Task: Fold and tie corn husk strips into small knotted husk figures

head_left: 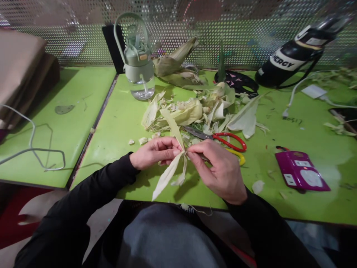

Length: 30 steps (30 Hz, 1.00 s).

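Both my hands meet over the near edge of a green table point(117, 123). My left hand point(154, 152) and my right hand point(216, 169) each pinch the same bundle of pale corn husk strips point(170, 171) where the strips cross. One strip rises up from the pinch and two hang down toward my lap. Just beyond my hands lies a pile of corn husks point(192, 113). Red-handled scissors point(220, 138) lie by my right hand, with a yellow-handled tool point(239, 156) partly hidden behind it.
A green-lidded water bottle point(138, 59) stands at the back, with more husks point(175, 61) beside it. A purple power strip point(302, 171) lies at the right, a black-and-white shoe point(295, 56) at the back right. White cables point(33, 149) run over the left table. Perforated metal panel behind.
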### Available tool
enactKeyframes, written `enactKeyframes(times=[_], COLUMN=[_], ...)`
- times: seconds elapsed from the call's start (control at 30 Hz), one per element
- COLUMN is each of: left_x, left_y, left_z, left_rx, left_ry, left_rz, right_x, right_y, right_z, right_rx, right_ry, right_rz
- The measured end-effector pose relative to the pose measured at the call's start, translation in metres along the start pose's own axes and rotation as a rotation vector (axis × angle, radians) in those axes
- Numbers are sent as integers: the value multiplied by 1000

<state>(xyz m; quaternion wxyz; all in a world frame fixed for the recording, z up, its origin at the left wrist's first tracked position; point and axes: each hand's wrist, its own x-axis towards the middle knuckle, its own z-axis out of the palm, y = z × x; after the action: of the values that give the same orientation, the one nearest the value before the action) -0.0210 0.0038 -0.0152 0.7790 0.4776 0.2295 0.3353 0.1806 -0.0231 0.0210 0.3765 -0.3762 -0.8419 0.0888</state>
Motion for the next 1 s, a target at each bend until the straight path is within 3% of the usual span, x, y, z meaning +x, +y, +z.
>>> enactKeyframes(times=[0.23, 0.43, 0.7, 0.87, 1.0], left_x=[4, 7, 8, 5, 4], left_y=[4, 3, -2, -2, 2], left_z=[-1, 2, -7, -5, -2], left_rx=[72, 142, 289, 389, 335], left_ry=[33, 228, 153, 201, 145], left_rz=[61, 119, 132, 69, 171], right_x=[1, 1, 3, 3, 3], right_y=[6, 7, 5, 6, 7], right_z=[11, 18, 17, 17, 18], right_rx=[0, 40, 80, 62, 30], right_ry=[81, 100, 105, 112, 139], right_rz=[73, 79, 106, 119, 70])
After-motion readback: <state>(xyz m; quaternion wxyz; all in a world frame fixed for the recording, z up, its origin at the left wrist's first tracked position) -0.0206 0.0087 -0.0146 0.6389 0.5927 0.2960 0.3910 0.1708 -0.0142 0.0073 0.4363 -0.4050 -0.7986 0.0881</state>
